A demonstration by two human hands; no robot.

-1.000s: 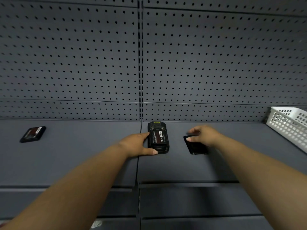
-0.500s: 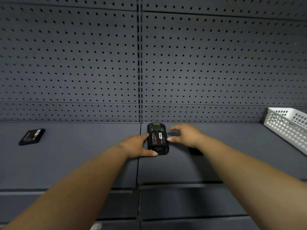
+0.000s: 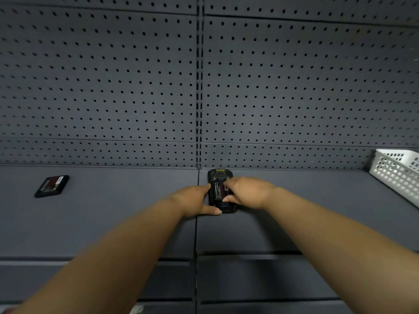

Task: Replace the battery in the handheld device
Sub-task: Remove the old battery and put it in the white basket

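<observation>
While both of your bare forearms are stretching in from the near edge, they are crossing the front lip of the grey shelf (image 3: 102, 223) and closing on its middle. Your left hand (image 3: 195, 200) is gripping the handheld device (image 3: 220, 175) from the left, with its fingers curling against the long side and its thumb lying along the near corner. Your right hand (image 3: 248, 192) is covering the device's right side, its forefinger and thumb bending onto the fitted battery (image 3: 217, 191) and pinching it at its right edge.

The device is lying face down on the shelf, lengthwise away from you, just right of the seam between the two shelf panels and close to the back wall. It is black and chunky, and its back is showing open. The fitted battery is sitting in the bay and showing a dark label with a red patch and small pale print. A yellow sticker is showing at the device's far end.

You are looking at one device and two batteries. The loose battery (image 3: 52, 185) is lying flat well off to the left, label up. One white slotted basket (image 3: 399, 175) is standing at the far right, partly out of view. Behind everything, the grey pegboard wall (image 3: 113, 87) is rising in two panels.
</observation>
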